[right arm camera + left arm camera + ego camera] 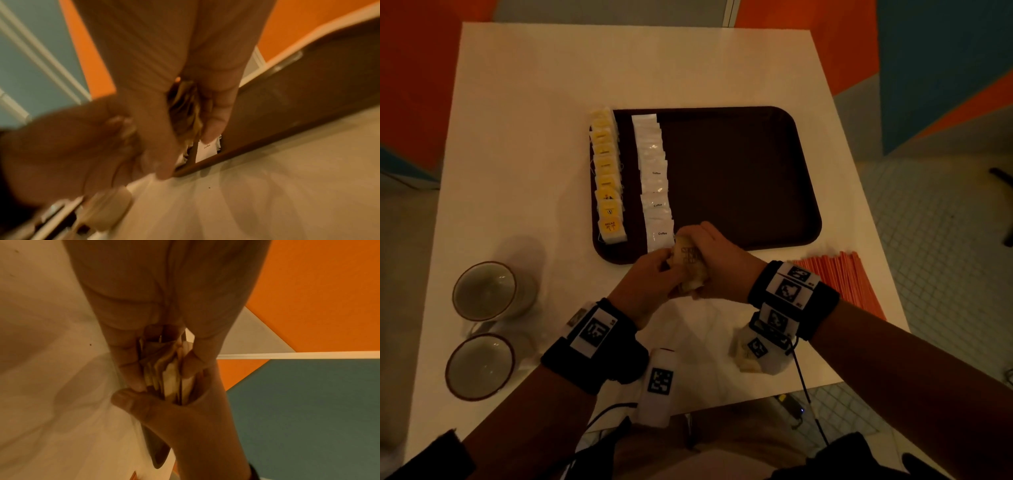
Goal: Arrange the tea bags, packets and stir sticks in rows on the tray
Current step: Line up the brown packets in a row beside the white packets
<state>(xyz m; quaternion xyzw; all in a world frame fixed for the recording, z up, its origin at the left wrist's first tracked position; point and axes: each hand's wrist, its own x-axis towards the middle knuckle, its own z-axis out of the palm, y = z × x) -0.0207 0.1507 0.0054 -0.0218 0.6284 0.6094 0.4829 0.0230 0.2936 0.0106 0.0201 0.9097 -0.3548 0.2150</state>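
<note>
A dark brown tray (739, 171) lies on the white table. Along its left edge runs a row of yellow tea bags (607, 178), and beside it a row of white coffee packets (655, 181). Both hands meet at the tray's near edge around a stack of tan packets (690, 263). My left hand (650, 274) grips the stack (164, 374) from the left, thumb and fingers curled on it. My right hand (715, 257) holds the same stack (185, 113) from the right. Orange stir sticks (839, 277) lie in a pile on the table right of my right wrist.
Two empty cups (486, 291) (481, 366) stand at the table's near left. The tray's middle and right (739, 171) show bare brown surface. The table's right edge (859, 205) drops to a tiled floor. Orange and blue walls rise behind.
</note>
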